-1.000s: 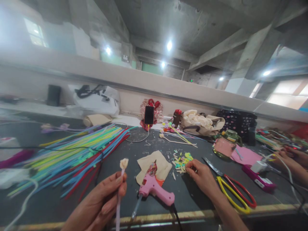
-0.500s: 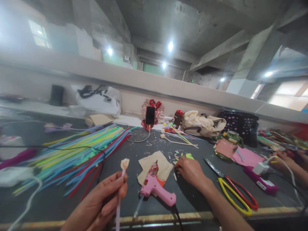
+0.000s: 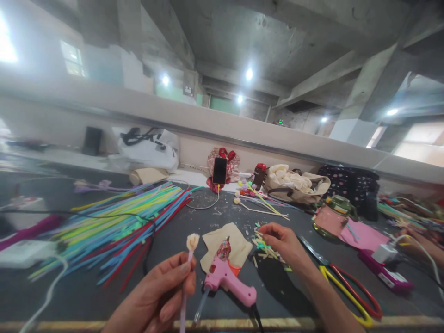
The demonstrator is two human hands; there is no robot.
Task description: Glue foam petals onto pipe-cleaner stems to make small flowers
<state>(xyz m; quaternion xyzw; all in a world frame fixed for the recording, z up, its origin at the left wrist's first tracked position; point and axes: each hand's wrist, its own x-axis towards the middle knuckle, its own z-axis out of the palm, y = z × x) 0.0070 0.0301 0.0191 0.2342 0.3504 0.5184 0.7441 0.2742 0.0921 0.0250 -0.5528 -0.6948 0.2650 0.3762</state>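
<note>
my left hand [image 3: 163,286] pinches a lilac stem [image 3: 183,318] nearly upright, left of the pink glue gun [image 3: 231,281], its cream tip [image 3: 193,241] already on; my right hand [image 3: 289,244] curls over the cut pieces [image 3: 265,251], whether gripping one i can't tell. many long strips [image 3: 114,222] lie unused. dark, crumb-strewn tabletop [image 3: 196,217], concrete ceiling [image 3: 225,37], bright lamps [image 3: 249,74].

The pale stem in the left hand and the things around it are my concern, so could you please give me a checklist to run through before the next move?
1. Pale stem pinched in the left hand, cream tip upward: ok.
2. Right hand at the cut pieces: ok; whether it grips one: cannot tell.
3. Glue gun lying with its nozzle over the beige sheet, pointing away from the person: ok.
4. Glue stick in the gun's rear: ok.
5. Nozzle hot: cannot tell.
6. Nozzle clean: not ok; coloured bits cover it.
</note>
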